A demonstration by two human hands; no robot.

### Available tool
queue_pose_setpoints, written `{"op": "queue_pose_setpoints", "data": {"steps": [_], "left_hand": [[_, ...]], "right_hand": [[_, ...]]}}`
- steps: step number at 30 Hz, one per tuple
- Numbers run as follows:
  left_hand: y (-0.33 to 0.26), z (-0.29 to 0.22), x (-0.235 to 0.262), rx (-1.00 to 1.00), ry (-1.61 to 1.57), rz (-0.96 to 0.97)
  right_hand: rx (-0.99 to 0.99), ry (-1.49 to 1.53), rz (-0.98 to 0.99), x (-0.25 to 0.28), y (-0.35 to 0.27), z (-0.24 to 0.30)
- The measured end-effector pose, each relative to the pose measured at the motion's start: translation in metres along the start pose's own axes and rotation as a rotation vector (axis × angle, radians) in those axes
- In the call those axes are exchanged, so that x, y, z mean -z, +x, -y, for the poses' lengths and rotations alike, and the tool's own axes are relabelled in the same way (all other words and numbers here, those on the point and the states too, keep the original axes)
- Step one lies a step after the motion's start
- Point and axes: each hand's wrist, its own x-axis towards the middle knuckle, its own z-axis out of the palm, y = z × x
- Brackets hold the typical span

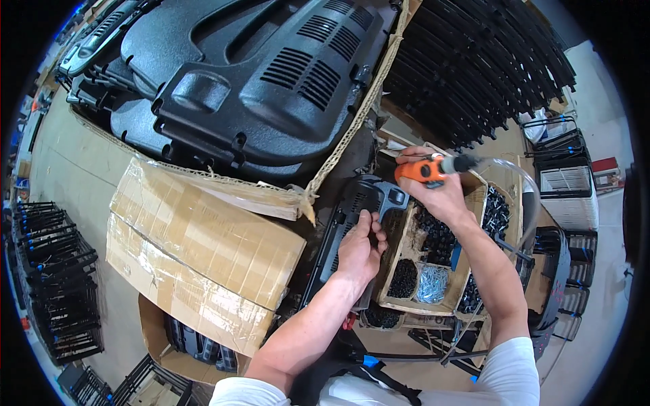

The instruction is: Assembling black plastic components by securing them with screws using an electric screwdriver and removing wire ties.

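Two bare hands work close together: the left hand (361, 245) presses its grip closed on the long black ribbed plastic panel (352, 216), whose axis runs from near the body up toward the tool. Just beyond, up and right, the right hand (439, 189) clamps an orange pneumatic screwdriver (428, 169), clear hose (521, 179) trailing right. Its tip is hidden. Farther off, a cardboard tray of black screws (433, 237).

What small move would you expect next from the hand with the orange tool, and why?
Probably the right hand lowers the orange tool toward the black plastic part. The tool sits raised beside that part, with a clear hose trailing off, while the left hand rests on the part.
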Motion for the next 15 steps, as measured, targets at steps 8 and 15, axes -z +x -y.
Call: {"op": "queue_pose_setpoints", "data": {"steps": [8, 15], "left_hand": [[0.018, -0.014, -0.008, 0.055, -0.321, -0.015], [0.020, -0.027, 0.001, 0.097, -0.327, 0.112]], "right_hand": [[0.009, 0.252, 0.105, 0.000, -0.046, 0.034], [0.099, 0.177, 0.159, -0.010, -0.042, 0.037]]}}
